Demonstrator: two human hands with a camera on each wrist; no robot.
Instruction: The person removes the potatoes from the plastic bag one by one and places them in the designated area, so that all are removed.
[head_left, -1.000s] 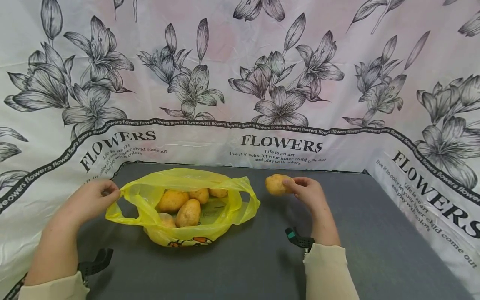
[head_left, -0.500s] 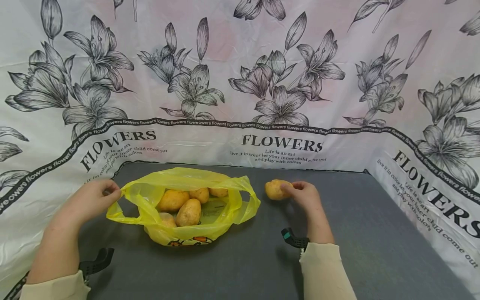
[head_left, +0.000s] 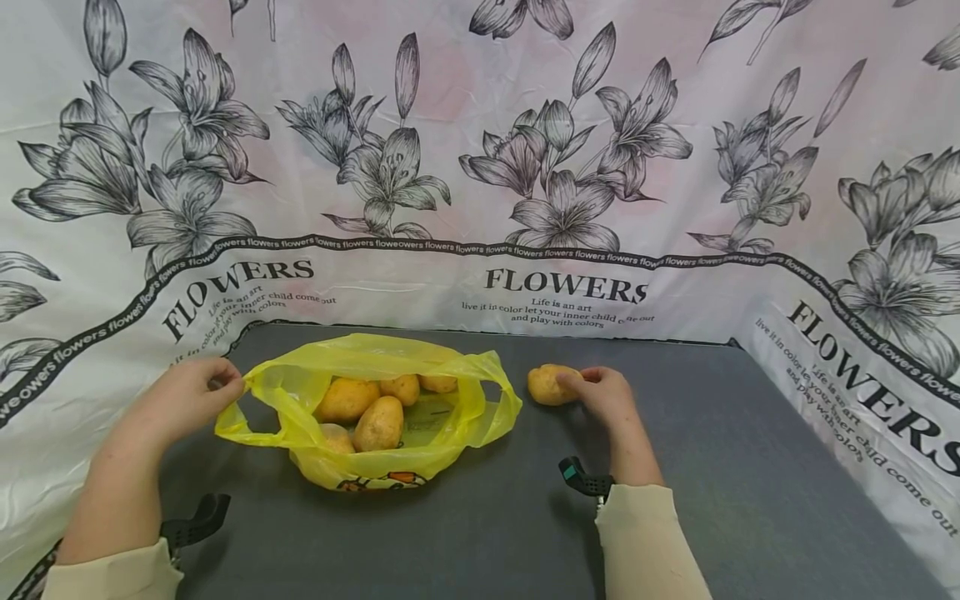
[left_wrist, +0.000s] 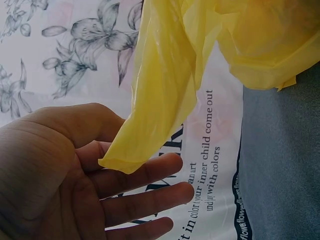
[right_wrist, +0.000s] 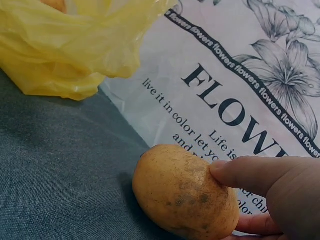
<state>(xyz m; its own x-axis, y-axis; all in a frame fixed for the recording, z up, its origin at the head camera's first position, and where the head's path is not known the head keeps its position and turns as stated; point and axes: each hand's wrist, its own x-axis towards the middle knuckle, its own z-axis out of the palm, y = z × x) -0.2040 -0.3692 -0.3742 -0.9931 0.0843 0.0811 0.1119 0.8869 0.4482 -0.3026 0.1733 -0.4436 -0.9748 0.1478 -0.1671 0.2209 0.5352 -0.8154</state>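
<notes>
A yellow plastic bag [head_left: 360,475] lies with its mouth spread on the grey table, several potatoes [head_left: 378,423] inside it. My left hand [head_left: 183,397] pinches the bag's left handle between thumb and index finger; the left wrist view shows the other fingers extended below the handle [left_wrist: 155,110]. To the right of the bag, my right hand [head_left: 609,396] holds a single potato [head_left: 551,385] by its right end. In the right wrist view the thumb presses the top of this potato [right_wrist: 182,195], and fingers are partly hidden behind it.
Grey cloth covers the table [head_left: 465,533]. A white curtain [head_left: 420,283] with flower prints and lettering hangs along the back and both sides. Black wrist mounts [head_left: 585,479] sit below each hand.
My right hand has come slightly down and to the left with the potato, nearer the table. The left hand and the bag have stayed nearly still.
</notes>
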